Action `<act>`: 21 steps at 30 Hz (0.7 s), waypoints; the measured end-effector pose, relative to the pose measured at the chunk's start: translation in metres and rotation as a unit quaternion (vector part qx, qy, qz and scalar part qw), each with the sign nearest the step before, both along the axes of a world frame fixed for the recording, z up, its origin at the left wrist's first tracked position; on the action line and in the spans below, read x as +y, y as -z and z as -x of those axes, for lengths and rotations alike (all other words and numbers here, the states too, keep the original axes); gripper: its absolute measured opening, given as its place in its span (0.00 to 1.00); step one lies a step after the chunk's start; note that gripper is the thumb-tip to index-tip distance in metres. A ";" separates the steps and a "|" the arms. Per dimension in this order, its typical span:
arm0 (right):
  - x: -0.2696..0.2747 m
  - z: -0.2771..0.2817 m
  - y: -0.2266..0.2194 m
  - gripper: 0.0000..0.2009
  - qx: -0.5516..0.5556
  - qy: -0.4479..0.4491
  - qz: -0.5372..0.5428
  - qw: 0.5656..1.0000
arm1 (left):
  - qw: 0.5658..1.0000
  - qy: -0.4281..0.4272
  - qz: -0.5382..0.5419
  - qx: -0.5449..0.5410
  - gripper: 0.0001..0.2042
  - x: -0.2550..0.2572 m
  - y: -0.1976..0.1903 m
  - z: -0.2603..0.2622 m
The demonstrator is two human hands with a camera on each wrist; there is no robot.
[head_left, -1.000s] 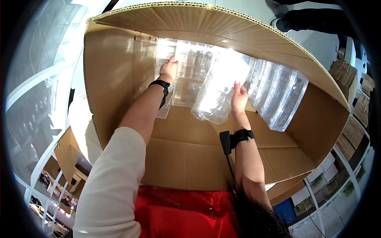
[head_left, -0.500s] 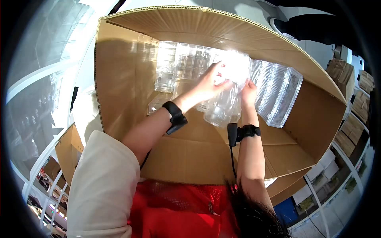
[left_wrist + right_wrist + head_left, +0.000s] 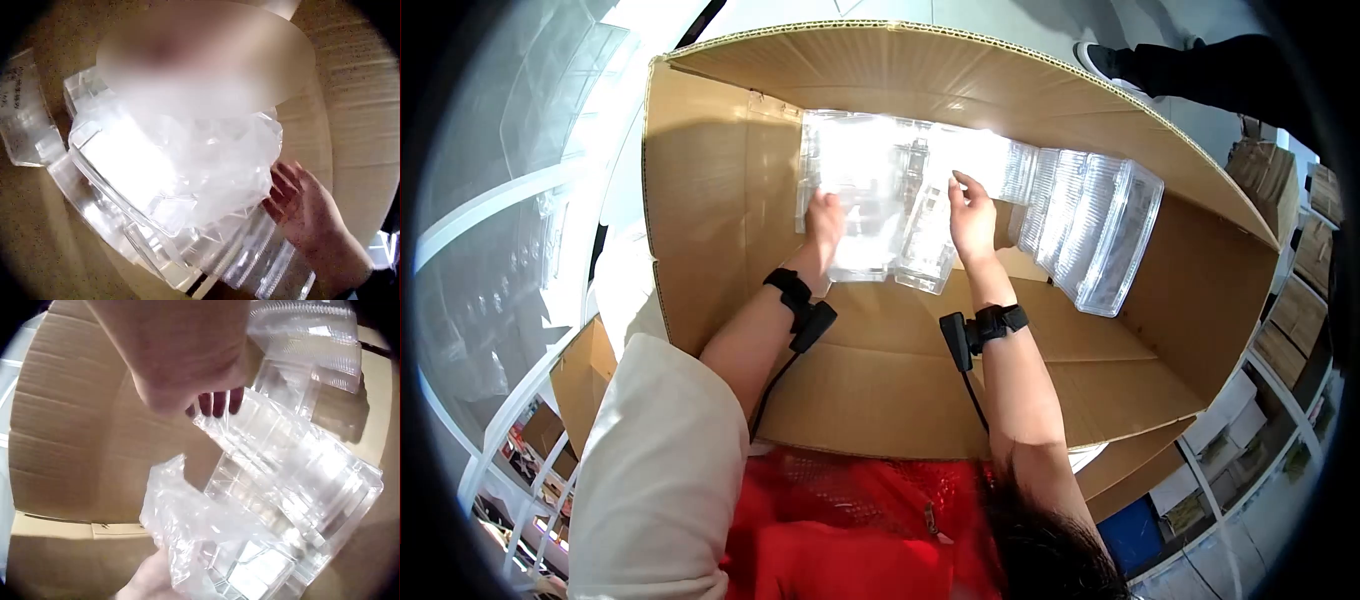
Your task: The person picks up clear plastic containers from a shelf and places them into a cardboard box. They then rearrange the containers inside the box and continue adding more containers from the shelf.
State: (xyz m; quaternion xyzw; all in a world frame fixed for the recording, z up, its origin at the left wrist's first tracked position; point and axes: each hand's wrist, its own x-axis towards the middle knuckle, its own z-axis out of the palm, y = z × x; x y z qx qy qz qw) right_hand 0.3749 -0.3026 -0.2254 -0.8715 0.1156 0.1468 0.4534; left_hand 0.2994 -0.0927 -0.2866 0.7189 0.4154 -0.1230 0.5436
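The bagged clear containers [image 3: 865, 225] are sitting inside a big cardboard box [image 3: 830, 390], toward its left end, and the light is glaring off the wrap so hard that I'm losing some of the edges. The left hand [image 3: 824, 222] is gripping the bag at its outer side, the thumb showing and the fingers disappearing behind the loose film. In the left wrist view that hand is blurring out, so I'm relying on the other two views for it.

Just to the right, an unbagged clear stack [image 3: 924, 250] is leaning at a tilt. The right hand [image 3: 974, 228] is hovering close by with its fingers loosely bent and holding nothing, the thumb standing apart from them; whether the fingertips are touching the stack's edge, I cannot tell.

Farther right, ribbed clear containers [image 3: 1105, 235] are nesting in a slanting row. A pale sleeve [image 3: 660, 480] is covering the upper left arm, and across the floor someone's dark shoe [image 3: 1105, 63] is showing beyond the box.
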 end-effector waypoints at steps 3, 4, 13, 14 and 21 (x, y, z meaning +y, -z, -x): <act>-0.012 0.008 0.011 0.23 -0.070 0.030 0.122 0.990 | 0.989 -0.047 -0.100 0.094 0.15 0.016 -0.010 -0.005; -0.016 0.013 0.019 0.25 -0.059 0.055 0.139 0.987 | 0.988 -0.027 -0.117 0.098 0.15 0.019 -0.004 -0.004; -0.041 0.065 0.074 0.28 0.226 0.041 -0.012 0.973 | 0.963 0.047 -0.239 0.118 0.15 0.041 0.060 -0.023; -0.041 0.070 0.072 0.28 0.215 0.041 -0.023 0.975 | 0.961 0.048 -0.246 0.118 0.16 0.041 0.061 -0.027; -0.043 0.073 0.084 0.22 0.197 0.040 -0.031 0.979 | 0.921 0.031 -0.385 -0.042 0.20 -0.014 0.027 -0.043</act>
